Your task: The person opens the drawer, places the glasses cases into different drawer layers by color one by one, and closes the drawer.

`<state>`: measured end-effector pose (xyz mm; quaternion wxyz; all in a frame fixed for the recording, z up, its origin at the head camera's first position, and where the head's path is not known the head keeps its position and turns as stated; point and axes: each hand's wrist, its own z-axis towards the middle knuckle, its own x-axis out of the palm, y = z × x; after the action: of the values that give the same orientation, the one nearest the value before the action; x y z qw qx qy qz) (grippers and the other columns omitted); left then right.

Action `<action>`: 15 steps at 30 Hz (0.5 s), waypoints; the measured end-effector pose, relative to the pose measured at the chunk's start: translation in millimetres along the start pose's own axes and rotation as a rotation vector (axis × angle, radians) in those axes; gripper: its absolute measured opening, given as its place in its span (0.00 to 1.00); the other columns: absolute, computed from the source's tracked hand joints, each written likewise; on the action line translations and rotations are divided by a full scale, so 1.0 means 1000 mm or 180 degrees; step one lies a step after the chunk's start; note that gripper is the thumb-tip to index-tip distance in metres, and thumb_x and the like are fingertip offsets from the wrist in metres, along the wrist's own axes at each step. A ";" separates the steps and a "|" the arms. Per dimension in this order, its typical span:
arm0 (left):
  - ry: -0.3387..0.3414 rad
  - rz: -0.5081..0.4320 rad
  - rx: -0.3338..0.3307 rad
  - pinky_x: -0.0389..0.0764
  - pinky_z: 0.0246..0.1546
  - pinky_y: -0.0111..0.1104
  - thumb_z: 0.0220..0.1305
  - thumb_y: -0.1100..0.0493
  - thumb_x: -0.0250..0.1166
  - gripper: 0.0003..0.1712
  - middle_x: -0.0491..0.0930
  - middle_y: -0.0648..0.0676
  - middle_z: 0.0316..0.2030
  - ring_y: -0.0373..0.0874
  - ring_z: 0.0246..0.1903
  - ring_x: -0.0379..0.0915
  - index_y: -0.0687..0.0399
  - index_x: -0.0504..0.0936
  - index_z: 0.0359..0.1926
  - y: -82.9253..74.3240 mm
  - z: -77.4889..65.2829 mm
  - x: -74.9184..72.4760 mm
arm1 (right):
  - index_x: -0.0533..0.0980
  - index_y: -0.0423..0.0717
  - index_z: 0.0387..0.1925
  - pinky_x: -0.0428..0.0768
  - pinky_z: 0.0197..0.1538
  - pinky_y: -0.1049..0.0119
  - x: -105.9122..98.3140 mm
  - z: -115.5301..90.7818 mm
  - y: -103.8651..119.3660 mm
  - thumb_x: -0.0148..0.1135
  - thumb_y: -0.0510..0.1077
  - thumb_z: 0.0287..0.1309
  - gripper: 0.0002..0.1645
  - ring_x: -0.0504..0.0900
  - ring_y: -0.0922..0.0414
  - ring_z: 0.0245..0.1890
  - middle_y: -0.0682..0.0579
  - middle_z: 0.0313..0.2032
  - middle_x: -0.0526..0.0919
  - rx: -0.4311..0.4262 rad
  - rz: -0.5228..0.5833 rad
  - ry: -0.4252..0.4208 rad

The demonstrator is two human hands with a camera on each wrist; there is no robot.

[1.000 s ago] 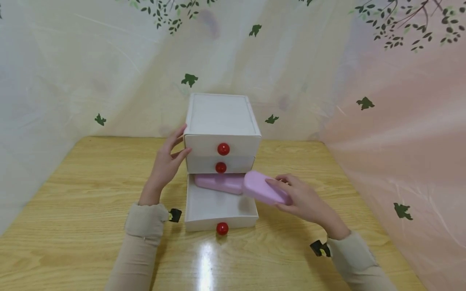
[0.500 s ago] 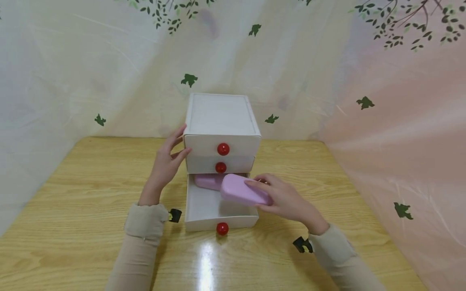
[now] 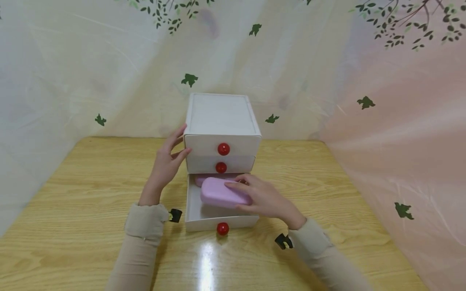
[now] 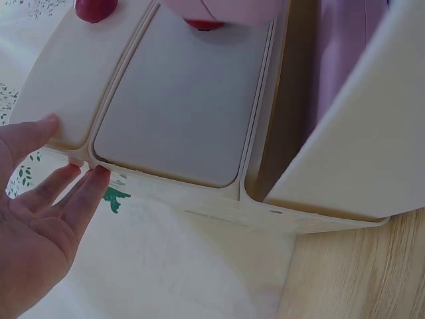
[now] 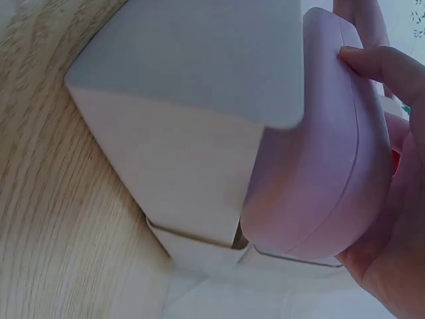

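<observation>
My right hand grips a lilac glasses case with a seam along its side. It holds the case over the pulled-out bottom drawer. A second lilac case lies at the back of that drawer, mostly hidden behind the held one. In the right wrist view, the held case is beside the drawer's front panel. My left hand rests on the left side of the white drawer cabinet. In the left wrist view, its thumb is by the cabinet front and its straight fingers touch the side.
The two upper drawers are closed, with red round knobs. A third red knob is on the bottom drawer. The cabinet stands on a wooden table, with a leaf-printed cloth hanging behind and to the right.
My right hand has carried the lilac glasses case leftward, from the drawer's right edge to over its middle, covering more of the second case. My left hand and the cabinet have stayed still.
</observation>
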<state>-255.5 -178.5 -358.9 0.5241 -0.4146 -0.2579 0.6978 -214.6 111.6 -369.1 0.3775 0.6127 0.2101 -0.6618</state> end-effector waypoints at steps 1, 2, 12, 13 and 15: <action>0.0002 -0.0002 0.0000 0.78 0.56 0.55 0.67 0.69 0.59 0.35 0.62 0.60 0.71 0.60 0.66 0.64 0.53 0.61 0.72 0.000 0.000 0.000 | 0.71 0.58 0.65 0.78 0.44 0.64 0.001 0.002 0.001 0.67 0.55 0.55 0.36 0.75 0.54 0.51 0.48 0.60 0.74 -0.0023 0.0005 -0.0007; 0.0003 -0.0005 -0.0004 0.78 0.56 0.55 0.67 0.68 0.59 0.35 0.62 0.60 0.71 0.60 0.66 0.64 0.53 0.61 0.72 0.000 0.000 0.000 | 0.71 0.58 0.65 0.78 0.44 0.63 0.002 0.004 0.002 0.67 0.55 0.55 0.35 0.75 0.54 0.51 0.48 0.60 0.74 -0.0037 0.0012 -0.0006; -0.0007 -0.0018 0.0022 0.78 0.55 0.55 0.66 0.69 0.59 0.35 0.63 0.60 0.70 0.60 0.66 0.65 0.54 0.61 0.72 0.000 0.000 0.000 | 0.72 0.58 0.64 0.79 0.45 0.63 0.017 0.018 0.009 0.68 0.58 0.55 0.35 0.76 0.55 0.49 0.48 0.58 0.75 -0.0113 -0.0127 0.0080; -0.0005 -0.0020 0.0015 0.78 0.55 0.55 0.66 0.69 0.59 0.35 0.63 0.60 0.70 0.60 0.66 0.65 0.54 0.61 0.72 0.000 0.000 0.000 | 0.73 0.58 0.64 0.79 0.44 0.64 0.019 0.019 0.010 0.68 0.58 0.55 0.35 0.76 0.56 0.48 0.48 0.58 0.75 -0.0129 -0.0119 0.0086; -0.0008 -0.0030 0.0000 0.78 0.55 0.55 0.66 0.69 0.59 0.35 0.63 0.60 0.70 0.60 0.66 0.65 0.53 0.61 0.72 0.000 0.000 -0.001 | 0.73 0.57 0.64 0.79 0.43 0.64 0.023 0.020 0.009 0.68 0.58 0.54 0.35 0.76 0.56 0.48 0.48 0.57 0.75 -0.0138 -0.0110 0.0113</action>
<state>-255.5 -179.0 -358.6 0.5270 -0.4125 -0.2605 0.6959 -220.2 85.0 -386.8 0.3754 0.6122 0.2417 -0.6525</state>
